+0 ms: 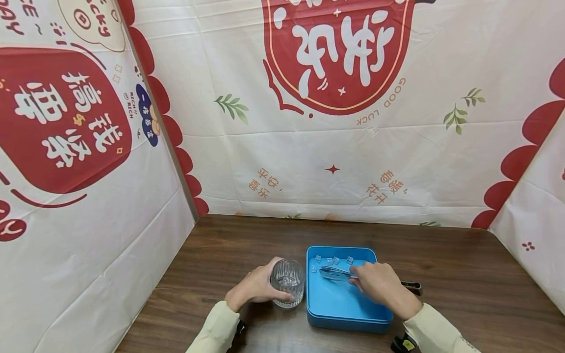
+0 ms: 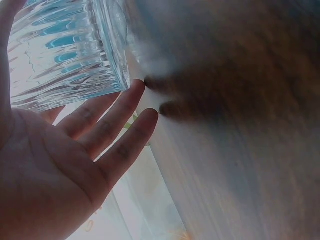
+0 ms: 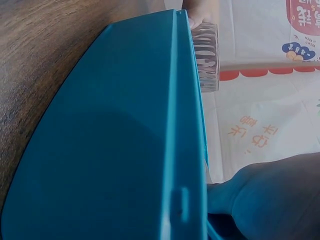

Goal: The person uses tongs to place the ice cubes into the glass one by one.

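Note:
My left hand [image 1: 258, 285] holds a clear ribbed drinking glass [image 1: 288, 294] upright on the table, thumb on the near side. In the left wrist view the glass [image 2: 65, 55] rises beside the palm, with fingertips close to the tabletop. To its right is a shallow blue box [image 1: 340, 311] with several small clear cubes [image 1: 336, 261] near its far side. Over the box, my right hand [image 1: 379, 283] grips metal tongs [image 1: 336, 274]; their tips point left, near one cube, and a black handle end sticks out behind the hand. The right wrist view mostly shows the box's outer wall [image 3: 100, 135].
The brown wooden table [image 1: 229, 240] ends at a white printed cloth [image 1: 335, 147] behind, with another cloth wall [image 1: 145, 235] at the left. The glass stands right beside the box's left wall. Dark wrist straps [image 1: 402, 343] sit at the sleeves.

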`<action>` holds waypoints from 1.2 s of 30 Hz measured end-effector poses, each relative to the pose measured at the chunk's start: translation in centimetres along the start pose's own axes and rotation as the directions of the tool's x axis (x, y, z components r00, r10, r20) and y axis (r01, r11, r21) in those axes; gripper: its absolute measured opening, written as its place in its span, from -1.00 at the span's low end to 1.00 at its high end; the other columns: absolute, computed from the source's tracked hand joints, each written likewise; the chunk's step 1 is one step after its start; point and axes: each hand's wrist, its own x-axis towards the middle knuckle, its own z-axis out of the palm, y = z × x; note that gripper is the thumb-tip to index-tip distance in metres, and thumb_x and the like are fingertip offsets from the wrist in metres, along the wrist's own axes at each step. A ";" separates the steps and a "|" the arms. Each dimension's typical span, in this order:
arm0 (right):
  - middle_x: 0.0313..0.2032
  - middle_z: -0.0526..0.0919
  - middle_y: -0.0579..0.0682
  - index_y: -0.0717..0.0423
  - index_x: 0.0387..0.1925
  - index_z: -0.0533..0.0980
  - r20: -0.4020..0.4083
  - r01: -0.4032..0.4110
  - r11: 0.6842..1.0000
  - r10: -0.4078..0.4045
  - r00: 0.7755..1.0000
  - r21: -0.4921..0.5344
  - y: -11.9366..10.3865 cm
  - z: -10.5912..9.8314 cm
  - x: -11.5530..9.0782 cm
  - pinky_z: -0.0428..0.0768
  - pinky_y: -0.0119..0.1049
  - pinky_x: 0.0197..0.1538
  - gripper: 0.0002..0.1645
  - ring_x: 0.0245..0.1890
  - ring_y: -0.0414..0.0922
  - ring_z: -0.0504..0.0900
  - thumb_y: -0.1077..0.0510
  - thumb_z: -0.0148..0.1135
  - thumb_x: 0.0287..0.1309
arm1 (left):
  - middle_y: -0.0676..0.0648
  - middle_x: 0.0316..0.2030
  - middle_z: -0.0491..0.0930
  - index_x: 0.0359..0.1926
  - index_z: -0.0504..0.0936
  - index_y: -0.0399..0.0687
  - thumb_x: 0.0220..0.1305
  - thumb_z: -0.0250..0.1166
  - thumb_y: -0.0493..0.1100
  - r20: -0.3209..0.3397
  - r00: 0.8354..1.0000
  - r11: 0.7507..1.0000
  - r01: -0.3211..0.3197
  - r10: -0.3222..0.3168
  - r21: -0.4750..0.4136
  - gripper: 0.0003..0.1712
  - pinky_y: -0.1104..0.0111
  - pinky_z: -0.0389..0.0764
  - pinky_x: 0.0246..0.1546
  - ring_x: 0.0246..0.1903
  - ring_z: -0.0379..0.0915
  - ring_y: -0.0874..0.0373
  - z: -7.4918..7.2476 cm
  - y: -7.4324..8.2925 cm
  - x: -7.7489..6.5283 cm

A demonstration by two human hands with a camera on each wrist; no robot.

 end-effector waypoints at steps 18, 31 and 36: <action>-0.66 0.43 -0.15 -0.05 -0.32 0.60 -0.049 0.027 0.999 -0.029 0.998 -0.028 0.2 -0.3 -0.3 0.25 -0.38 -0.66 -0.81 -0.71 -0.25 0.30 -0.06 0.34 0.20 | 0.10 -0.10 0.61 0.27 0.32 0.25 -0.23 0.52 0.45 0.017 1.000 1.000 0.001 -0.001 -0.022 0.04 0.17 0.55 -0.17 -0.17 0.53 0.17 -0.2 0.0 0.0; -0.69 0.38 -0.17 -0.06 -0.33 0.59 -0.094 0.048 0.998 -0.051 0.994 -0.039 0.4 -0.2 -0.4 0.24 -0.38 -0.67 -0.82 -0.72 -0.26 0.29 -0.04 0.34 0.21 | 0.11 -0.10 0.60 0.27 0.33 0.27 -0.23 0.51 0.46 0.020 1.000 1.000 0.004 -0.003 -0.025 0.04 0.17 0.55 -0.17 -0.16 0.53 0.18 0.0 -0.2 -0.1; -0.71 0.36 -0.18 -0.06 -0.32 0.59 -0.127 0.064 0.997 -0.069 0.989 -0.045 0.5 -0.3 -0.4 0.22 -0.39 -0.68 -0.83 -0.74 -0.27 0.27 -0.03 0.35 0.21 | 0.11 -0.10 0.60 0.27 0.32 0.27 -0.23 0.51 0.46 0.019 1.000 1.000 0.007 -0.007 -0.022 0.05 0.17 0.55 -0.18 -0.16 0.53 0.17 -0.1 -0.1 -0.1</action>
